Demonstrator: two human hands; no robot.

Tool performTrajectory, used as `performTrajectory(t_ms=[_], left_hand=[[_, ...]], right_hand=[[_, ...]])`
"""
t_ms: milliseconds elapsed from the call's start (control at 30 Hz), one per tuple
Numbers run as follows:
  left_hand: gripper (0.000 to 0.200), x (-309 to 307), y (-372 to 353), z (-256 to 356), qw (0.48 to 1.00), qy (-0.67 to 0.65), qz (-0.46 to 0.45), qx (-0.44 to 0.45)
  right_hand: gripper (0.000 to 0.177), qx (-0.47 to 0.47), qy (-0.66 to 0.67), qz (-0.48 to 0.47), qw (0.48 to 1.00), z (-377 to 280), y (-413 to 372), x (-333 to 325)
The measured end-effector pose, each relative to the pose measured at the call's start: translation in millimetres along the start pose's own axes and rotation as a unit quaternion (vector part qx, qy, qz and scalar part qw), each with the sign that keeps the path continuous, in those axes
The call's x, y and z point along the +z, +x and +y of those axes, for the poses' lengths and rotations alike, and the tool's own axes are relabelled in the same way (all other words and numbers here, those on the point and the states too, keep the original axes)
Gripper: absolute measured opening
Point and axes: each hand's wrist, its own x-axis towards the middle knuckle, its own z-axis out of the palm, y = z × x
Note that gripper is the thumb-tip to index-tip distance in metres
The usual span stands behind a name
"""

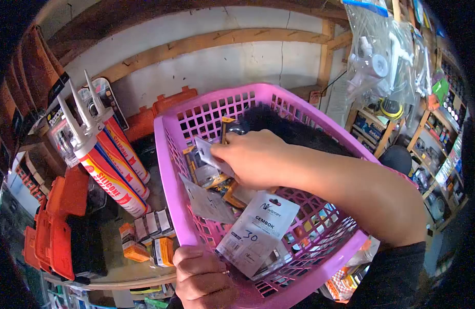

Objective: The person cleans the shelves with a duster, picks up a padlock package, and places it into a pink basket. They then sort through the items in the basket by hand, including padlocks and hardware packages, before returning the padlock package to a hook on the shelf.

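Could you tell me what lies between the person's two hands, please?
In the head view, a white GEMBOK card lies between the left hand, gripping the pink basket, and the right hand, pinching a grey card.

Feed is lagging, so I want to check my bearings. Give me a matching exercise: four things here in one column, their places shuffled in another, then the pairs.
Things:
1. right hand
2. left hand
3. silicone tubes
4. clear bags

Places:
A. hanging at upper right
B. gripping the pink basket at its near rim
C. leaning left of the basket
D. inside the basket, pinching a carded pack

Pairs: 1-D, 2-B, 3-C, 4-A
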Motion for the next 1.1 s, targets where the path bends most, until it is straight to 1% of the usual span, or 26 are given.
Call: performTrajectory(t_ms=[33, 67, 100, 133, 167, 233, 267, 333, 367, 400, 433, 467, 500, 567, 600, 667, 700, 767, 800, 867, 900, 967, 1033, 1067, 1100], left_hand=[[0.031, 15.2, -7.1, -5.2, 0.993, 0.018, 0.112, 0.034], [0.033, 22.9, -7.7, -7.9, 0.972, 0.035, 0.222, 0.069], [0.033, 13.8, -5.2, -5.5, 0.973, 0.037, 0.216, 0.069], [0.034, -1.6, 0.3, -1.3, 0.994, 0.016, 0.105, 0.040], [0.036, -10.2, 4.5, 1.5, 1.000, -0.006, -0.009, 0.010], [0.037, -11.2, 4.4, 1.6, 1.000, -0.003, -0.018, 0.006], [0.039, -11.5, 4.1, 1.5, 1.000, -0.002, -0.022, 0.005], [0.039, -10.7, 3.6, 1.7, 1.000, 0.004, -0.020, 0.002], [0.039, -9.7, 2.9, 1.8, 1.000, 0.010, -0.010, 0.002], [0.039, -8.2, 1.2, 2.1, 1.000, 0.012, -0.013, 0.002], [0.039, -6.8, -0.8, 2.6, 1.000, 0.013, 0.004, 0.001], [0.039, -6.4, -1.9, 3.0, 1.000, 0.014, 0.020, 0.001], [0.039, -7.1, -0.7, 3.5, 1.000, 0.015, 0.018, 0.002], [0.038, -9.0, 2.9, 4.1, 0.999, 0.047, -0.004, -0.003], [0.038, -9.2, 1.8, 2.9, 0.999, 0.047, -0.006, -0.002], [0.038, -9.6, -2.4, -0.5, 0.999, 0.022, 0.001, 0.024], [0.038, -9.3, -3.6, -0.6, 0.999, 0.023, 0.000, 0.024], [0.038, -8.9, -5.3, 0.2, 0.999, 0.017, 0.006, 0.030], [0.038, -9.2, -4.3, 0.4, 0.999, 0.015, 0.004, 0.030], [0.038, -10.0, -1.1, 1.2, 1.000, -0.009, -0.018, 0.008], [0.038, -9.0, -0.9, 1.4, 1.000, -0.011, -0.018, 0.008], [0.038, -6.5, -0.9, 2.3, 1.000, 0.022, 0.012, 0.008], [0.038, -7.9, -0.2, 4.3, 1.000, 0.031, 0.006, 0.000], [0.039, -8.9, 0.0, 4.9, 0.999, 0.035, -0.003, -0.008], [0.039, -10.1, 0.1, 4.6, 0.999, 0.036, -0.002, -0.006]], right_hand=[[0.040, -0.003, 0.006, 0.001, 1.000, -1.1, -0.1, 2.7], [0.041, -0.012, 0.000, 0.002, 1.000, -3.9, -1.0, 1.5], [0.041, -0.020, -0.007, 0.004, 1.000, -6.2, -1.4, 1.5], [0.045, -0.026, 0.002, 0.005, 1.000, -8.5, -1.4, 3.3], [0.045, -0.028, 0.008, 0.007, 1.000, -10.4, -1.5, 2.4], [0.050, -0.051, 0.034, -0.026, 0.998, -12.7, -3.0, 0.1], [0.050, -0.052, 0.041, -0.024, 0.998, -13.1, -2.6, -0.8], [0.053, -0.090, 0.080, -0.114, 0.986, -14.1, -2.0, -2.9], [0.053, -0.091, 0.083, -0.112, 0.986, -17.6, -2.9, -6.1], [0.052, -0.103, 0.063, -0.163, 0.979, -21.4, -3.6, -9.7], [0.052, -0.115, 0.041, -0.213, 0.969, -25.4, -4.6, -13.4], [0.048, -0.091, 0.066, -0.221, 0.969, -29.9, -6.8, -15.2], [0.048, -0.093, 0.067, -0.219, 0.969, -31.3, -6.8, -13.3], [0.046, -0.064, 0.122, -0.173, 0.975, -31.4, -5.7, -9.5], [0.046, -0.064, 0.123, -0.171, 0.976, -29.7, -4.8, -8.5], [0.046, -0.079, 0.112, -0.138, 0.981, -26.7, -2.7, -8.9], [0.046, -0.080, 0.113, -0.138, 0.981, -26.5, -2.6, -9.5], [0.039, -0.046, 0.118, -0.133, 0.983, -27.0, -3.1, -10.1], [0.039, -0.044, 0.120, -0.131, 0.983, -27.3, -2.2, -4.6], [0.033, -0.088, 0.122, -0.070, 0.986, -30.1, 0.0, 5.4], [0.033, -0.087, 0.123, -0.069, 0.986, -30.3, 0.9, 5.4], [0.028, -0.055, 0.189, -0.105, 0.975, -29.8, 5.2, 2.5], [0.026, -0.042, 0.259, -0.048, 0.964, -19.5, 13.7, 5.6], [0.025, -0.037, 0.277, 0.009, 0.960, -13.9, 22.4, 13.5], [0.023, -0.029, 0.283, -0.002, 0.959, -1.9, 26.0, 19.6]])
